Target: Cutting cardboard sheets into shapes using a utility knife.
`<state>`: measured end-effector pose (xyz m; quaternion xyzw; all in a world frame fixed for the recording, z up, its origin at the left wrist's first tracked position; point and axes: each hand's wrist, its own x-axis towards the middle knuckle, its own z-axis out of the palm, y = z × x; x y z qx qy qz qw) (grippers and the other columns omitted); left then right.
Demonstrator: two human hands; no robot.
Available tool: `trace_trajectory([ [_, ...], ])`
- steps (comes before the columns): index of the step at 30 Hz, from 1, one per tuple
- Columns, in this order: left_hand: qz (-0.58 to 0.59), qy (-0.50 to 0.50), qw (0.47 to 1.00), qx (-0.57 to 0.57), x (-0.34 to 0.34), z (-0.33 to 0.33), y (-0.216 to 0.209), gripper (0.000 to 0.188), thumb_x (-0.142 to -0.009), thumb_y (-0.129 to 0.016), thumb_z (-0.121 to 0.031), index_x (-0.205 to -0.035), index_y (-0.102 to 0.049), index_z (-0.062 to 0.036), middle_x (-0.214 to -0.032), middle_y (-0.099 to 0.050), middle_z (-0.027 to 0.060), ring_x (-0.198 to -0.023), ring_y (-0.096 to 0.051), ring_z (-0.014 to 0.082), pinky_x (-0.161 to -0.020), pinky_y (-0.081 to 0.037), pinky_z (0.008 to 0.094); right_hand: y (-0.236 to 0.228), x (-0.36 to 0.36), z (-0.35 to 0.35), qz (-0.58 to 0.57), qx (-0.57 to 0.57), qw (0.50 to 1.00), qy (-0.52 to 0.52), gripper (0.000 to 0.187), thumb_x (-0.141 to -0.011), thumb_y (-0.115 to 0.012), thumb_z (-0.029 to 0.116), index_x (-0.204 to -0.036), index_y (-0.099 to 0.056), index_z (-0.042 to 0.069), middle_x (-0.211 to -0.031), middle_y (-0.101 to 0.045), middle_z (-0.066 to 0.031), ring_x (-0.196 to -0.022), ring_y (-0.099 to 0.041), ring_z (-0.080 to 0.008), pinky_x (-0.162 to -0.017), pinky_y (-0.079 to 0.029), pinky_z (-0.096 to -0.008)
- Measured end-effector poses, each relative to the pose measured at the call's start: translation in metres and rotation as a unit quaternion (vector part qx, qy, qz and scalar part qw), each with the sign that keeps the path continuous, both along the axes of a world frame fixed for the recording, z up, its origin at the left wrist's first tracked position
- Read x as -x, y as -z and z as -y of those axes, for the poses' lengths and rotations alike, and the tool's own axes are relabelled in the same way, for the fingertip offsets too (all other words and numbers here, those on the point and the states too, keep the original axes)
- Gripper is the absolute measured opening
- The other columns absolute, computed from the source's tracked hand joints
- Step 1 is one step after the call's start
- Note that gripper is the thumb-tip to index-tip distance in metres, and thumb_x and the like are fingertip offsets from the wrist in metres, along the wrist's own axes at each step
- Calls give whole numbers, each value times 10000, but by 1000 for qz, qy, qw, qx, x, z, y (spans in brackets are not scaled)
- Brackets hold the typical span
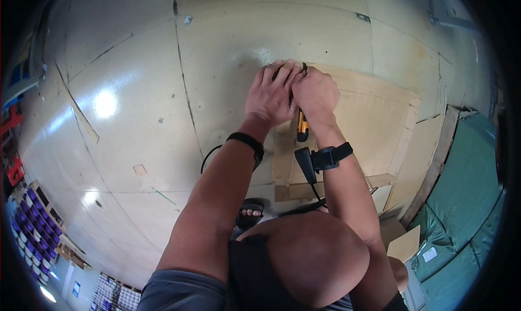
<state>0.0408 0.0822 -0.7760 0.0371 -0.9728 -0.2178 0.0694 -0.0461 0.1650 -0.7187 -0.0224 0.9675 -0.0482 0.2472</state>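
A flattened cardboard sheet point(369, 110) lies on the floor in front of me. My right hand point(316, 91) is closed around a utility knife, its fist resting at the left side of the cardboard. The yellow and black handle of the utility knife point(303, 127) sticks out below the fist toward me, and a dark tip shows above it. Right beside it, touching it, is my left hand point(271, 94), its fingers bent and pressed down near the cardboard's left edge. Something dark shows between those fingers, mostly hidden. Both wrists wear black straps.
Smooth pale floor point(135, 143) with dark joints surrounds the sheet. A loose strip point(78, 107) and small scraps lie to the left. Green wrapped bundles point(458, 175) stand at the right behind a wooden board. Racks of purple and white spools point(40, 224) line the lower left. My sandalled foot point(251, 212) is close by.
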Motion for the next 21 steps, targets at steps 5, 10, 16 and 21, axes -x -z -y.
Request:
trace_trajectory([
  [5, -2, 0, 1000, 28, -1, -2, 6, 578, -885, -571, -401, -1414, -539, -169, -1471, -498, 33, -1352, -451, 276, -1140, -351, 438, -1, -3, 1, 3, -4, 1000, 3, 356, -951, -537, 371, -1014, -758, 100, -965, -747, -201, -951, -714, -409, -837, -577, -489],
  [10, 3, -5, 1000, 3, 0, -3, 6, 578, -890, -573, -380, -1431, -533, -180, -1472, -500, 28, -1348, -459, 278, -1139, -352, 439, -5, 1, 2, 26, -9, 1000, 7, 362, -954, -532, 375, -1016, -754, 95, -971, -744, -210, -953, -715, -406, -840, -576, -488],
  [16, -5, -5, 1000, 7, 0, -2, 6, 573, -888, -575, -374, -1427, -545, -182, -1467, -505, 29, -1337, -470, 278, -1136, -355, 439, -5, 0, 3, 13, 0, 1000, 16, 353, -952, -532, 363, -1019, -753, 96, -973, -745, -211, -952, -716, -405, -846, -576, -485],
  [21, -27, -6, 1000, -1, 2, -3, 13, 559, -886, -572, -378, -1409, -560, -183, -1456, -517, 29, -1322, -480, 274, -1134, -360, 436, -2, -1, 0, 11, 2, 1000, 0, 352, -953, -529, 360, -1013, -751, 94, -965, -745, -212, -952, -716, -408, -839, -577, -489],
])
